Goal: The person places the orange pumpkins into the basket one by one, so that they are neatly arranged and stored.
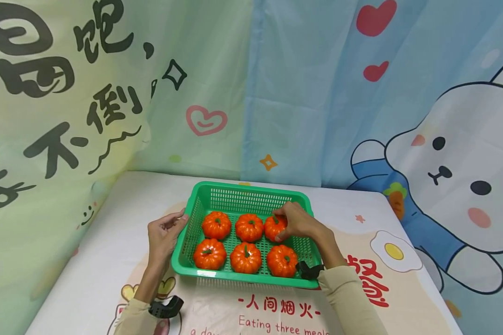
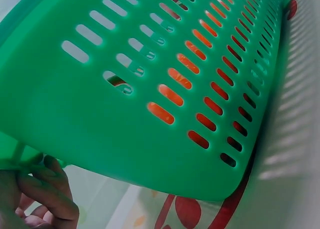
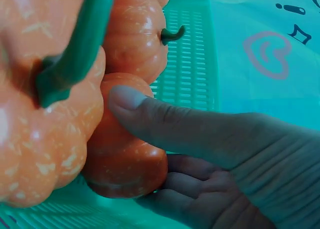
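A green plastic basket with slotted walls holds several orange toy pumpkins with green stems, set in two rows of three. My right hand reaches in from the right and grips the far-right pumpkin. In the right wrist view the thumb lies across that pumpkin, and the fingers curl round its other side. On the left, my left hand pinches the basket's rim. The left wrist view shows its curled fingers at the rim, partly hidden by the green plastic.
A printed cloth with red lettering covers the table under the basket. Behind it hangs a curtain with hearts and a rabbit drawing. Black straps sit on both wrists. The near-right pumpkin lies close to the right wrist.
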Demonstrator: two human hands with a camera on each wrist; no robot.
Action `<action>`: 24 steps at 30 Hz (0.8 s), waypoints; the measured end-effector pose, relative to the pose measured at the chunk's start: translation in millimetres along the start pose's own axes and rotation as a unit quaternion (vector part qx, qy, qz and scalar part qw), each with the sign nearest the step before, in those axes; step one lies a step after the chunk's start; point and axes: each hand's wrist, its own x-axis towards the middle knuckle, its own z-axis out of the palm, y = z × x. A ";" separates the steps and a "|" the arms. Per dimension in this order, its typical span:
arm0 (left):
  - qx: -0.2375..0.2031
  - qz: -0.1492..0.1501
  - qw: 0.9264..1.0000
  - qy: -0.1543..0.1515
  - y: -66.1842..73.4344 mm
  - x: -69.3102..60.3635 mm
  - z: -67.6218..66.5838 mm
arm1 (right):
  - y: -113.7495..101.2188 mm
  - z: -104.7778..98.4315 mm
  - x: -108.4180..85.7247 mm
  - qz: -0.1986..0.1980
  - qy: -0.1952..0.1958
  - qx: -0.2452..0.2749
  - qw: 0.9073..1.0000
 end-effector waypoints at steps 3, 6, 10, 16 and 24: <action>0.002 0.002 1.000 -0.002 0.8 0.3 1.0 | -0.1 -2.1 -0.9 0.001 -0.009 -0.015 1.000; 0.001 0.004 1.000 -0.002 1.3 0.1 1.5 | -3.5 -4.6 -2.7 0.008 -0.020 -0.021 1.000; -0.001 0.004 1.000 -0.003 1.4 -0.4 2.1 | -13.7 -7.9 -8.7 0.023 -0.018 -0.019 0.999; 0.003 0.006 1.000 -0.006 1.1 -0.6 3.3 | -39.0 -21.6 -20.3 0.060 -0.031 -0.015 0.998; 0.022 0.004 1.000 0.000 1.5 -0.4 0.3 | -64.4 -42.8 -35.0 0.058 -0.024 -0.003 0.998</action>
